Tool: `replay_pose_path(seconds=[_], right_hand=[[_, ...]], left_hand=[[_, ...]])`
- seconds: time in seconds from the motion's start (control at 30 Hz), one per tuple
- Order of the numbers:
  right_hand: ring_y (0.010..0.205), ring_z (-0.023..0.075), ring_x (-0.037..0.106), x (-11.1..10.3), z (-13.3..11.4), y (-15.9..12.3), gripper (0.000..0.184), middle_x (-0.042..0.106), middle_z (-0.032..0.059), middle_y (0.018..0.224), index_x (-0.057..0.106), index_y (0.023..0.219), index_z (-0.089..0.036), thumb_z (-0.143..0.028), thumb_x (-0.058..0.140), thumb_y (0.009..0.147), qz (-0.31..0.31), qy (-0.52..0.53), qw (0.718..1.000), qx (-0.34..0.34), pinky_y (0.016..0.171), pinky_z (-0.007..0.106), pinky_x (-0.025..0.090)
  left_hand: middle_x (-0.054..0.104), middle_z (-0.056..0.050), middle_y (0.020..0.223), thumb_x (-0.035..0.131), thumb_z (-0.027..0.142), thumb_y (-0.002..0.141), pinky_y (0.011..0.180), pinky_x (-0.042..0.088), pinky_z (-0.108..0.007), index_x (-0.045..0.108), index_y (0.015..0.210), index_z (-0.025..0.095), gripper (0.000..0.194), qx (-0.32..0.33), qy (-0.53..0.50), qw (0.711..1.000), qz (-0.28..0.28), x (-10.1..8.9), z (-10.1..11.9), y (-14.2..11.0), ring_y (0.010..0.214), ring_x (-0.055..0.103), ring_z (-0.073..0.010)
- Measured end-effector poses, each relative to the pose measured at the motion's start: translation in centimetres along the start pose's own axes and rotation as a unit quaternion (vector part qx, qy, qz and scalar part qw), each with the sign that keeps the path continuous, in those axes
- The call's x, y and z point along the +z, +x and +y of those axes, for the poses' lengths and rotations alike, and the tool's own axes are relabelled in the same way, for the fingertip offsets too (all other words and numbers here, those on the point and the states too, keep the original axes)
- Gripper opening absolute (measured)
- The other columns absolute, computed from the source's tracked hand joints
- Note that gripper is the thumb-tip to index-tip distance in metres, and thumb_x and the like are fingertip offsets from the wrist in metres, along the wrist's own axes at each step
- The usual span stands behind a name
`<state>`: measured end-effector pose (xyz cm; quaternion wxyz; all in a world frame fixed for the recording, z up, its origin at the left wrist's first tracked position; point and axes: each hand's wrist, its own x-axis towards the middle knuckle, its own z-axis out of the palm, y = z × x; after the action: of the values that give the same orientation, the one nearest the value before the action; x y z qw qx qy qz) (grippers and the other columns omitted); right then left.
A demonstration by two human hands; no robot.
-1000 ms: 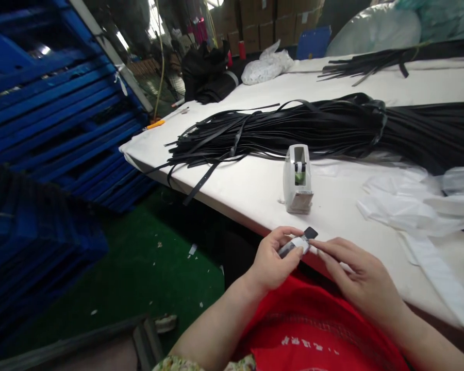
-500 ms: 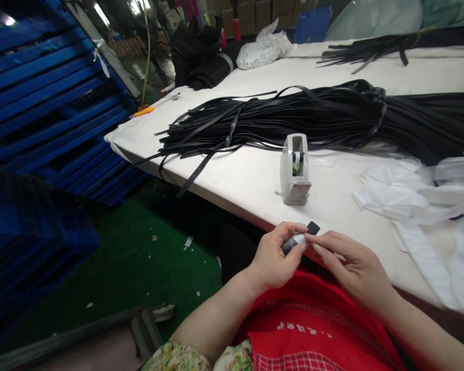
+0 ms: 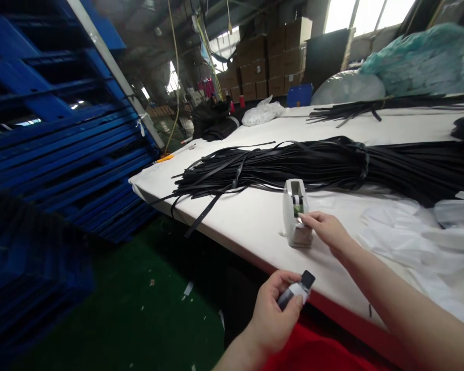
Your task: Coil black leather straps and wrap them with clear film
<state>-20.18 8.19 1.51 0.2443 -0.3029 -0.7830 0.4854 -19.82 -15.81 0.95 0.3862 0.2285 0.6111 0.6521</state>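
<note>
My left hand (image 3: 268,309) is closed around a small rolled or folded black strap (image 3: 308,279) near the table's front edge. A white paper band (image 3: 299,291) wraps its middle, and the strap's squared black end sticks out past my fingers. Above and to the right, my right hand (image 3: 325,226) reaches over the table to a grey-white tape dispenser (image 3: 288,216). Thumb and forefinger are pinched together at the dispenser's front cutting end, on the tape, which hardly shows there. The dispenser stands upright with a small roll inside.
A long tied bundle of black straps (image 3: 305,164) lies across the white table (image 3: 247,221) behind the dispenser. Crumpled white sheets (image 3: 406,232) lie at the right. An orange-handled tool (image 3: 165,158) rests at the far left corner. Blue pallets (image 3: 81,170) are stacked on the left.
My right hand has left the strap and moved forward to the tape dispenser. The left hand still holds the strap. The head view has tilted up.
</note>
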Motion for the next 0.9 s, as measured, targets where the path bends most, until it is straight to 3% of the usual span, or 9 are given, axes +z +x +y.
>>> replay_pose_path(seconds=[0.1,0.27,0.3,0.4,0.47,0.57,0.67,0.8,0.9], right_hand=[[0.073,0.0241,0.065,0.3,-0.8,-1.4,0.039,0.073,0.0078,0.076,0.073,0.075,-0.017,-0.054,0.062,0.074,0.013,0.023,1.000,-0.010,0.070,0.035,0.048],[0.084,0.0232,0.063,-0.5,-1.0,-5.6,0.028,0.071,0.0066,0.086,0.070,0.074,-0.021,-0.046,0.063,0.082,0.079,-0.053,0.987,-0.129,0.079,0.036,0.046],[0.080,0.0225,0.063,-0.4,-0.6,-6.2,0.029,0.071,0.0063,0.083,0.070,0.075,-0.021,-0.047,0.061,0.084,0.061,-0.052,0.991,-0.109,0.076,0.036,0.047],[0.061,0.0196,0.063,-0.1,1.0,-7.3,0.037,0.070,0.0052,0.068,0.065,0.075,-0.019,-0.055,0.058,0.084,-0.028,0.012,0.999,0.044,0.060,0.031,0.049],[0.054,0.0184,0.062,-0.2,1.7,-7.9,0.041,0.069,0.0050,0.062,0.063,0.073,-0.019,-0.058,0.059,0.082,-0.047,0.037,0.993,0.105,0.054,0.029,0.048],[0.057,0.0170,0.062,-1.2,0.9,-9.7,0.039,0.068,0.0035,0.063,0.066,0.077,-0.018,-0.057,0.063,0.082,-0.058,0.048,0.994,0.082,0.058,0.027,0.049],[0.058,0.0152,0.059,-2.5,-1.1,-12.2,0.036,0.064,0.0012,0.062,0.068,0.082,-0.019,-0.054,0.064,0.086,-0.114,0.083,0.988,0.056,0.057,0.025,0.047],[0.052,0.0124,0.050,-3.1,-2.2,-14.4,0.040,0.058,-0.0004,0.057,0.063,0.074,-0.018,-0.056,0.062,0.087,-0.203,0.137,0.966,0.081,0.051,0.024,0.040],[0.050,0.0113,0.044,-2.9,-1.7,-15.0,0.045,0.053,-0.0015,0.054,0.060,0.069,-0.017,-0.059,0.062,0.085,-0.221,0.135,0.961,0.098,0.049,0.024,0.036]], left_hand=[[0.071,-0.009,0.090,0.072,0.031,0.078,0.074,0.048,-0.029,0.059,0.106,0.013,0.035,-0.003,-0.006,1.000,0.005,-0.4,-0.1,-0.1,0.080,0.066,-0.0186],[0.071,-0.009,0.092,0.071,0.027,0.079,0.078,0.048,-0.029,0.059,0.104,0.014,0.032,-0.006,-0.027,1.000,0.006,-0.5,-0.1,0.1,0.082,0.066,-0.0177],[0.071,-0.009,0.092,0.071,0.026,0.079,0.077,0.048,-0.029,0.059,0.105,0.014,0.031,-0.006,-0.024,1.000,0.007,-0.4,-0.1,0.2,0.081,0.065,-0.0172],[0.071,-0.008,0.089,0.070,0.027,0.079,0.070,0.046,-0.026,0.060,0.106,0.013,0.032,-0.005,-0.008,1.000,0.005,-0.2,-0.1,0.6,0.077,0.064,-0.0157],[0.071,-0.008,0.089,0.070,0.028,0.080,0.069,0.046,-0.025,0.060,0.107,0.013,0.032,-0.001,-0.003,1.000,0.000,-0.1,0.0,0.8,0.075,0.062,-0.0146],[0.070,-0.007,0.088,0.069,0.027,0.081,0.067,0.045,-0.023,0.061,0.108,0.014,0.031,0.008,0.011,1.000,0.000,0.1,0.0,1.0,0.071,0.060,-0.0124],[0.068,-0.004,0.084,0.067,0.024,0.083,0.066,0.045,-0.022,0.062,0.109,0.014,0.029,0.019,0.037,0.999,-0.002,0.4,-0.4,1.1,0.069,0.058,-0.0113],[0.069,-0.004,0.089,0.064,0.023,0.086,0.072,0.049,-0.024,0.062,0.113,0.015,0.029,0.032,0.073,0.997,-0.011,1.0,-1.2,1.0,0.077,0.062,-0.0130],[0.070,-0.006,0.098,0.062,0.022,0.087,0.081,0.051,-0.026,0.061,0.115,0.016,0.029,0.048,0.095,0.994,-0.014,1.3,-1.3,0.8,0.085,0.065,-0.0149]])
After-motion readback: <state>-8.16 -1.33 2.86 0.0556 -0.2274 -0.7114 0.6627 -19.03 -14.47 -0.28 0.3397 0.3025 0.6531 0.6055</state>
